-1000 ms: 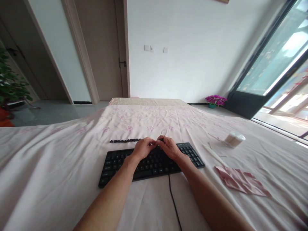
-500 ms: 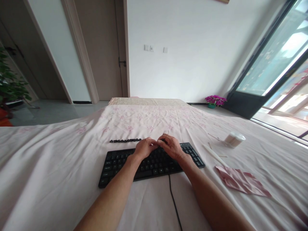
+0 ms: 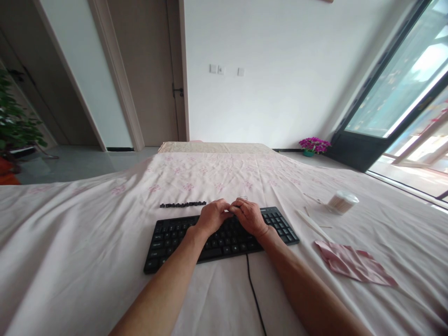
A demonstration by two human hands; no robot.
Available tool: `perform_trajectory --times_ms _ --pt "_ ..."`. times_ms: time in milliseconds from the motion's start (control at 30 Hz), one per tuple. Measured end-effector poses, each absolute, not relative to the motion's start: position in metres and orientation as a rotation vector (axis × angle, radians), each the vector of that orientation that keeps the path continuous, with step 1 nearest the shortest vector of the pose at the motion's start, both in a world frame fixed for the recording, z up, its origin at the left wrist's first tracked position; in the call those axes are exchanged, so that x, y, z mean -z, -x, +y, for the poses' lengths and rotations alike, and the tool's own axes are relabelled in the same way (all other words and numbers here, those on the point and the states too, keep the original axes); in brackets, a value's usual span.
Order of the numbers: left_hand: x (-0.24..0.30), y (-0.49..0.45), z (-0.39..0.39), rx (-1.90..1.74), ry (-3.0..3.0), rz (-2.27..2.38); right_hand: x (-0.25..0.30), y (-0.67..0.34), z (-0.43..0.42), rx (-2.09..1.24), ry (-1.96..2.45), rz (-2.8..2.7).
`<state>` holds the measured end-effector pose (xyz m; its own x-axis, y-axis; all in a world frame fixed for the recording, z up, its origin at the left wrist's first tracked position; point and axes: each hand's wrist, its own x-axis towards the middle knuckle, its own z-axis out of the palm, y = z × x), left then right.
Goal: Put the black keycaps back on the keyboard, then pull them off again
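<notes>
A black keyboard (image 3: 171, 240) lies on the pink floral sheet (image 3: 87, 261) with its cable (image 3: 254, 298) running toward me. Both hands rest over its upper middle rows. My right hand (image 3: 250, 217) is closed on a thin wire keycap puller (image 3: 242, 199), whose loop just shows above the fingers. My left hand (image 3: 212, 216) is curled beside it, fingertips pinched against the right hand's; what it holds, if anything, is hidden. A row of removed black keycaps (image 3: 183, 204) lies on the sheet just behind the keyboard.
A round tub of cotton swabs (image 3: 342, 201) and several loose swabs (image 3: 310, 224) lie to the right. A crumpled pink cloth (image 3: 353, 263) is nearer, right. Far off are a door (image 3: 147, 70), a potted plant (image 3: 16, 121), purple flowers (image 3: 314, 146) and a glass door (image 3: 402, 93).
The wire puller stood upright above my right hand a second ago; it has dropped low so only its top shows. Both hands stayed over the same keys.
</notes>
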<state>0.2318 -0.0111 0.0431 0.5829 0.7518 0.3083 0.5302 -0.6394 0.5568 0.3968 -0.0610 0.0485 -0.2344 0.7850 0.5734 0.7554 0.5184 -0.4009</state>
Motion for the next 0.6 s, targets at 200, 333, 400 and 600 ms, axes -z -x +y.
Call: perform_trajectory --times_ms 200,333,400,600 --pt "-0.0419 -0.2338 -0.0114 -0.815 -2.343 0.862 -0.0489 -0.3955 -0.0645 -0.061 1.266 -1.813" --pt "-0.0393 -0.2334 -0.0090 -0.815 -2.354 0.857 -0.0495 -0.3952 -0.0655 -0.042 1.252 -1.877" --pt "-0.0396 -0.2327 -0.0085 -0.811 -2.381 0.886 -0.0487 -0.3948 -0.0664 0.002 1.259 -1.921" --pt "-0.0428 -0.2343 -0.0113 -0.860 -2.284 0.936 -0.0476 -0.3948 -0.0683 0.085 1.276 -1.806"
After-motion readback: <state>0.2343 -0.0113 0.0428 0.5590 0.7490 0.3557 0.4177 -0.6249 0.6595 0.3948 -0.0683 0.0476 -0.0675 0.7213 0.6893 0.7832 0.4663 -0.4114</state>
